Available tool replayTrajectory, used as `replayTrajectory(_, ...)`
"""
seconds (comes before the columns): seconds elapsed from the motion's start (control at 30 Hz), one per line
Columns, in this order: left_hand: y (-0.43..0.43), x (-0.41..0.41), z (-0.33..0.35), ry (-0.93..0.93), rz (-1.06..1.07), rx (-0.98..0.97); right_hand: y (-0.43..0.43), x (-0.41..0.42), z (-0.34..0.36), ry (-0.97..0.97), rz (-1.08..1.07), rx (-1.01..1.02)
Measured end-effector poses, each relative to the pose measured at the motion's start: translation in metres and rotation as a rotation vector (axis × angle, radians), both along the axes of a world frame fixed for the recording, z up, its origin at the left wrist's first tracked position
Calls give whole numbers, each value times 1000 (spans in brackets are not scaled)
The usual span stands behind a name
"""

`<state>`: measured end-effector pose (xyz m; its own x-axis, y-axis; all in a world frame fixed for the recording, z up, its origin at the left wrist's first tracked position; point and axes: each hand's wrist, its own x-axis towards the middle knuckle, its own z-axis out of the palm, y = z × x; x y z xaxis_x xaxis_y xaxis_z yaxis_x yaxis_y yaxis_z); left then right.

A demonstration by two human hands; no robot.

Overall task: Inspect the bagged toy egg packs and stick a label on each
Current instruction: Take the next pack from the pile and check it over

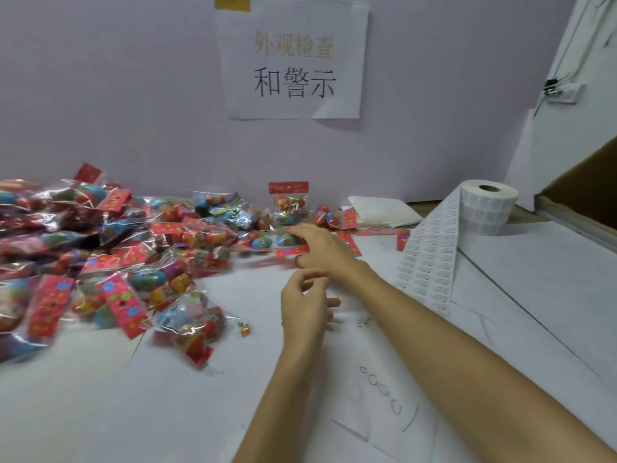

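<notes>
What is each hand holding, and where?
Cannot tell: right hand rests straight fingers on a bagged pack near its red header; left hand is curled, contents blurred.

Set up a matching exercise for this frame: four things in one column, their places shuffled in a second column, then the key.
Things
1. pile of toy egg packs
2. label roll
3. paper sign
4. folded white sheets

Places
A. taped to the wall
B. back of the table, just left of the roll
C. left side of the table
D. back right of the table, its strip unrolled toward the front

Pairs: 1-C, 2-D, 3-A, 4-B
</notes>
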<state>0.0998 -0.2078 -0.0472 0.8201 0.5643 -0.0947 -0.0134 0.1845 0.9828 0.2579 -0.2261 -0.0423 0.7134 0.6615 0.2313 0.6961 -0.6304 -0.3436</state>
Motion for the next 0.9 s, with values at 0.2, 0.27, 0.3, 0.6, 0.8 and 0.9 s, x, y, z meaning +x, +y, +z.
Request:
replayTrajectory(0.2,3,2,4,-8,33,-160,-1,-1,11,-84,-110,309)
replayTrajectory(0.27,3,2,6,-21,45,-198,-16,-10,23,30,-133,529)
replayTrajectory(0.3,3,2,6,-30,56,-218,-25,-16,29,91,-129,629)
replayTrajectory(0.6,11,-7,23,-16,-38,-436,-118,-67,35,732,50,858)
replayTrajectory(0.8,5,-9,18,-13,-87,-212,-123,-72,13,709,-189,876)
replayTrajectory(0.9,4,-9,18,-34,-108,-223,-127,-73,13,715,-201,933)
